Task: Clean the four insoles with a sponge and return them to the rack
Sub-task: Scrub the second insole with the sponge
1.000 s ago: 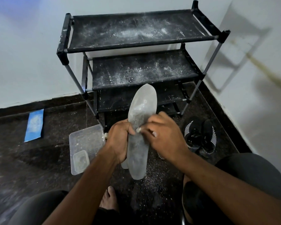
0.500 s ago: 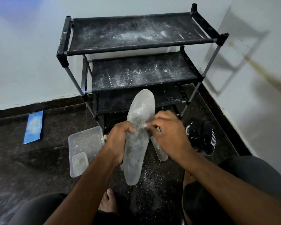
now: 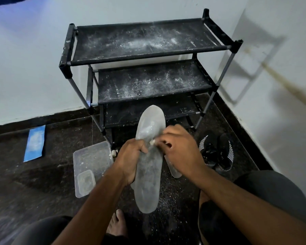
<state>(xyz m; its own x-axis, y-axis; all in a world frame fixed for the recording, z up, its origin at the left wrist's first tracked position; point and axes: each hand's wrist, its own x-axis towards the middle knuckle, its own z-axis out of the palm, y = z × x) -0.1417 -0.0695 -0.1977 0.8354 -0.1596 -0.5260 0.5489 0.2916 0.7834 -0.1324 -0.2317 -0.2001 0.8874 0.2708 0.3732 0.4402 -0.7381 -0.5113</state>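
Observation:
My left hand (image 3: 131, 156) grips a grey, powder-dusted insole (image 3: 149, 177) at its middle and holds it upright in front of the rack. My right hand (image 3: 180, 151) presses a small whitish sponge piece (image 3: 152, 142) against the insole's upper face; most of the sponge is hidden under my fingers. A second grey insole (image 3: 174, 171) lies on the floor behind my right hand, partly hidden. The black three-shelf rack (image 3: 148, 43) stands against the wall, and white powder covers its shelves.
A clear plastic tub (image 3: 91, 160) with a smaller container inside it sits on the dark floor at the left. A blue cloth (image 3: 34, 143) lies near the wall. Black shoes (image 3: 215, 151) rest at the right by the white wall. My bare foot (image 3: 117, 225) is below.
My right hand has rubbed the sponge up and down a short way across the insole's middle. The insole has tilted slightly in my left hand's grip.

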